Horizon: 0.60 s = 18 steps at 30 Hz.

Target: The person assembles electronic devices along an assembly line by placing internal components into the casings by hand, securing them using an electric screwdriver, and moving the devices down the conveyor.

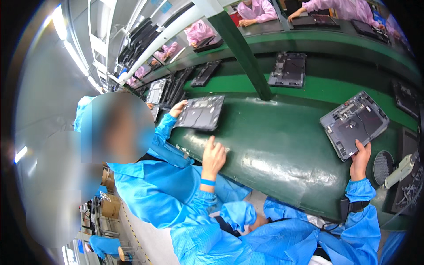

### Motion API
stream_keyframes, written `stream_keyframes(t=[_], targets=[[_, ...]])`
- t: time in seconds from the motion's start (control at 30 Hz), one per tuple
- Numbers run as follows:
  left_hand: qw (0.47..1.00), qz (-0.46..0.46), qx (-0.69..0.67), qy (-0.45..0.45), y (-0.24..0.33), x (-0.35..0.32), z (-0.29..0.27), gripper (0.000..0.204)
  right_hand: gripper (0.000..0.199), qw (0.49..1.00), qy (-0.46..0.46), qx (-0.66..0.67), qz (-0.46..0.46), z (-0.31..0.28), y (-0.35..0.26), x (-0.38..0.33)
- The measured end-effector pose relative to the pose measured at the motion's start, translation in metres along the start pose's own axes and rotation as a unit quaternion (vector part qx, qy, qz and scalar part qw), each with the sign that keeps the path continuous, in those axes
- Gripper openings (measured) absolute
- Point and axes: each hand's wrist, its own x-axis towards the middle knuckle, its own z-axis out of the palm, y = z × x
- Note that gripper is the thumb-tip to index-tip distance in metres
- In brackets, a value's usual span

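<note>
My right hand [361, 160] grips an opened tablet-like device [354, 123] by its near edge, thumb across the face and the other fingers behind. The device is tilted up over the bench, its dark inside showing a circuit board, metal parts and a thin black cable. My left hand [258, 222] is low by my lap, beyond a blue cuff. Its fingers are mostly hidden, so I cannot make out whether it holds anything. On the left, a co-worker in blue holds a similar opened device [201, 113] in one hand; their other hand [214, 155], with a blue wristband, is raised above the bench edge.
The green bench [282, 150] stretches ahead, with a green post [240, 53] rising from its far side. Another opened device [288, 70] lies beyond the post. A round mesh disc [383, 167] and pale-handled tool [399, 171] are at right. People in pink work opposite.
</note>
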Motion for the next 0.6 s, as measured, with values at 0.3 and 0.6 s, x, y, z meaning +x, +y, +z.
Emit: stream_keyframes(t=[0.3, 0.6], targets=[[0.978, 0.040, -0.181, -0.092, 0.215, 0.111, 0.145, 0.014, 0.050, 0.970, -0.188, -0.155, 0.024, -0.001, 0.011, -0.015], [0.967, 0.095, -0.229, -0.056, 0.224, 0.140, 0.208, 0.009, 0.033, 0.691, -0.044, -0.618, -0.371, 0.013, -0.024, -0.030]])
